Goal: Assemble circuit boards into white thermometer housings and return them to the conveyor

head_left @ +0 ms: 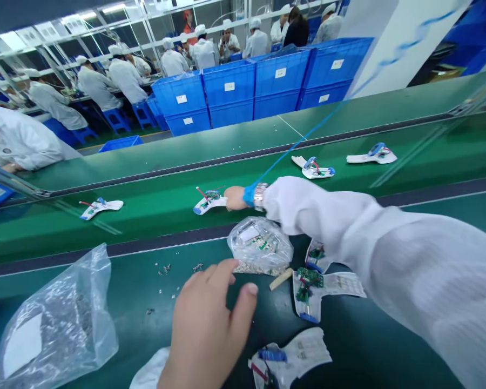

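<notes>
My right hand, with a blue wrist strap and a metal watch, reaches over the green conveyor belt. Its fingers are closed on the handle end of a white plastic housing half that carries a circuit board and a red wire. My left hand hovers over the near worktop, fingers apart and holding nothing. Just beyond its fingertips sits a clear plastic bag of small parts. To its right lie housing halves with green boards, and another housing half is nearer me.
A large clear bag of small metal parts lies at left; loose screws are scattered nearby. More housing halves rest on the belt. A blue cord runs from my wrist strap. Blue bins and seated workers are beyond.
</notes>
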The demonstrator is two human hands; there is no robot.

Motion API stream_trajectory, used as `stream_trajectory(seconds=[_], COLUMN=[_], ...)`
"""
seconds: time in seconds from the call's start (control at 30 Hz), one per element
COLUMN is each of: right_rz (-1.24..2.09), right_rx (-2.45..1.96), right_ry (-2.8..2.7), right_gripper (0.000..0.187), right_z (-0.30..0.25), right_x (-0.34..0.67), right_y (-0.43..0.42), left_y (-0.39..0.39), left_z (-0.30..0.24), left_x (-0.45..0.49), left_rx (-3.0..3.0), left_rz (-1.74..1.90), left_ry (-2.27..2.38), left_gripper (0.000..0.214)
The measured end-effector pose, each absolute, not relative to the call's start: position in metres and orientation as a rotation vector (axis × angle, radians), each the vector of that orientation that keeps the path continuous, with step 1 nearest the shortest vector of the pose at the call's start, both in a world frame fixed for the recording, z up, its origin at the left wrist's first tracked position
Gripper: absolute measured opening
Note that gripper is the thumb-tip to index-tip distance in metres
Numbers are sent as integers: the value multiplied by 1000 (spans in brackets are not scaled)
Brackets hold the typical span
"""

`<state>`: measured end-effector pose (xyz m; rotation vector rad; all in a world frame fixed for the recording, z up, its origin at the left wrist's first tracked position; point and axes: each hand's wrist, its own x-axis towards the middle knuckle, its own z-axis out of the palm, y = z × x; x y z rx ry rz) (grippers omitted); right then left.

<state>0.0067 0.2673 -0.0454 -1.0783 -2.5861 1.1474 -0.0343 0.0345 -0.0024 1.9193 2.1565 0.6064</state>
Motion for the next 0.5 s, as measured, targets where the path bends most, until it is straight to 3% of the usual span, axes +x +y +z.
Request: stream_trajectory(seconds=[0.13,0.2,0.3,0.4,0.5], right_rz=[1657,1955,2662,2857,2903], right_rx=[-864,-684,-267,-106,-22], right_ry=[-2646,-2512,-1800,-1413,-1424], right_gripper=[17,20,39,44,46], right_z=[-19,-15,-24,-38,-44], right_x=[65,95,124,134,134], right_y=[246,220,179,153,146], left_y=[41,42,41,38,37], left_z=[-3,-5,-7,-9,-8], left_x=[-48,-45,-31,-17,-11], left_rx=[1454,1355,1321,1189,1085], left_rz=[781,963,1144,1271,1307], left_ry=[2348,2109,1539,1234,1048], left_gripper=[42,47,38,35,33])
